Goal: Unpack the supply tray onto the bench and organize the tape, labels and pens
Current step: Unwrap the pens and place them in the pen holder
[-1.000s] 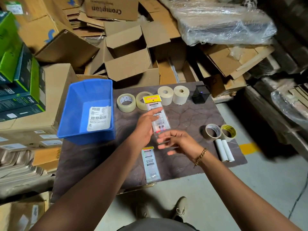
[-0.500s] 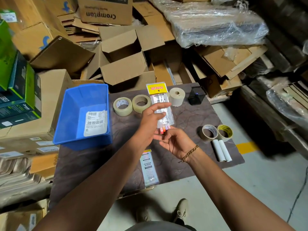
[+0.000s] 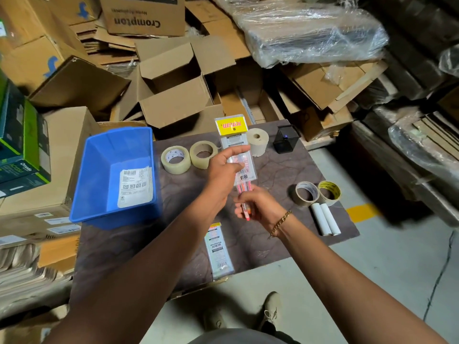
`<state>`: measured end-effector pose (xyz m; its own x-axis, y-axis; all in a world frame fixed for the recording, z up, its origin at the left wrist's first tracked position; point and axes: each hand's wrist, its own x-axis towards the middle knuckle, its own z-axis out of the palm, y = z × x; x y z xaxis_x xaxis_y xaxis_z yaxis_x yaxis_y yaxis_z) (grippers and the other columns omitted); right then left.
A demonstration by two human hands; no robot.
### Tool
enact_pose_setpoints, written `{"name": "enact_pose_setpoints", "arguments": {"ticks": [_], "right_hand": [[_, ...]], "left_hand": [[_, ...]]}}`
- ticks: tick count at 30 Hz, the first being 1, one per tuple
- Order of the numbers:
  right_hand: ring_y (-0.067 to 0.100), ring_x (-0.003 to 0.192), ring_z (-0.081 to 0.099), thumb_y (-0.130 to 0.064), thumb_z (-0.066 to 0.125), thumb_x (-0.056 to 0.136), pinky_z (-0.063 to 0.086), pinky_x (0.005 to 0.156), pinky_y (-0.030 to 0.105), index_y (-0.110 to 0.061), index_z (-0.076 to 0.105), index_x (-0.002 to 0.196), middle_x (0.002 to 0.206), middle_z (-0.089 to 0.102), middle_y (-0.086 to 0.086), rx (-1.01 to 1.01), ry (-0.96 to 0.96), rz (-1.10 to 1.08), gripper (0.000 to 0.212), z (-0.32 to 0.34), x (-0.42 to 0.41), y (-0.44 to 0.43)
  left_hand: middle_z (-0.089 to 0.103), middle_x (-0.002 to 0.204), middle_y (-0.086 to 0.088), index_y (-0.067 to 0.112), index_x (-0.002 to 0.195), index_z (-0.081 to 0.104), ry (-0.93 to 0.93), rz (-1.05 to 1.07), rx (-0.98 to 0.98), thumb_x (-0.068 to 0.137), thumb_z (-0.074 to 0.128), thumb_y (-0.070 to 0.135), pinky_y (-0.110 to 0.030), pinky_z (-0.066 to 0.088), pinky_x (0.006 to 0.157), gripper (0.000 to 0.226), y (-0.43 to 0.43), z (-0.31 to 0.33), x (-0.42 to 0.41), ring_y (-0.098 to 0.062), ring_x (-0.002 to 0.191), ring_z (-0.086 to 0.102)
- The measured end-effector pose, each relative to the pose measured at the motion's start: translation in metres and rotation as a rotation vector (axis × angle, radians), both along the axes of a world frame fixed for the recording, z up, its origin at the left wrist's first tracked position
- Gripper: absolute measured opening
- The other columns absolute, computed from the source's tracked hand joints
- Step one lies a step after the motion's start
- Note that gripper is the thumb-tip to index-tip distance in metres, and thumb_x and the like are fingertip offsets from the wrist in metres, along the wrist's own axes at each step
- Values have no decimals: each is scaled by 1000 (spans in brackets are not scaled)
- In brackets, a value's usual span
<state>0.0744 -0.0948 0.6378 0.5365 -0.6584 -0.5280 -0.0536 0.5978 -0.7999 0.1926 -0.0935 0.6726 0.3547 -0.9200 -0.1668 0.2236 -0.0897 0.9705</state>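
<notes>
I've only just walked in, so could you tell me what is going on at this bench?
A person's left hand holds up a clear TOTEM pen packet, while the right hand grips the pink pens sticking out of its lower end. Tape rolls and a second packet lie on the bench; the blue tray holds a printed label.

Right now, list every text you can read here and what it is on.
"Crompton", upside down: cardboard box.
"TOTEM", upside down: pen pack held by the left hand.
"TOTEM": flat pack on the bench.
Shipping label in the blue tray: too small to read.
Green box lettering: blurred.
</notes>
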Motion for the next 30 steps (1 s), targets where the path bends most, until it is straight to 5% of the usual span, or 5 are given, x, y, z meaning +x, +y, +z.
{"name": "enact_pose_setpoints", "arguments": {"ticks": [5,9,17,24,30], "right_hand": [[10,34,42,2,58,73,33,35,18,-13,54,79,46,51,-4,-263,227,-115,17,3,-6,-2],[8,35,36,-15,64,83,29,36,19,-23,55,84,53,47,-4,-341,458,-111,12,-24,-35,-4],[12,39,32,-32,66,87,27,39,20,-13,61,93,54,42,1,-110,696,-167,20,-79,-155,-17],[8,33,30,-27,68,87,24,34,18,-16,57,81,44,39,-5,-53,657,-286,17,-81,-200,-70],[10,33,22,-24,68,87,20,36,17,-15,57,74,51,28,2,-84,577,-294,20,-90,-205,-129]], "left_hand": [[67,125,-4,23,104,75,64,-34,65,85,51,-13,-30,58,85,47,1,-29,-29,-19,108,67],[69,122,-11,17,108,73,116,-87,133,87,49,-10,-26,55,77,42,-14,-47,-42,-24,102,68],[63,123,-13,6,115,68,53,-171,320,88,46,-14,-12,50,66,41,-47,-105,-88,-22,100,60],[64,124,-13,8,115,69,16,-346,596,88,53,-9,-26,48,82,36,-74,-167,-144,-20,99,59],[58,121,-6,28,120,60,-14,-722,889,95,56,23,-32,50,73,27,-103,-165,-154,-26,96,60]]}}
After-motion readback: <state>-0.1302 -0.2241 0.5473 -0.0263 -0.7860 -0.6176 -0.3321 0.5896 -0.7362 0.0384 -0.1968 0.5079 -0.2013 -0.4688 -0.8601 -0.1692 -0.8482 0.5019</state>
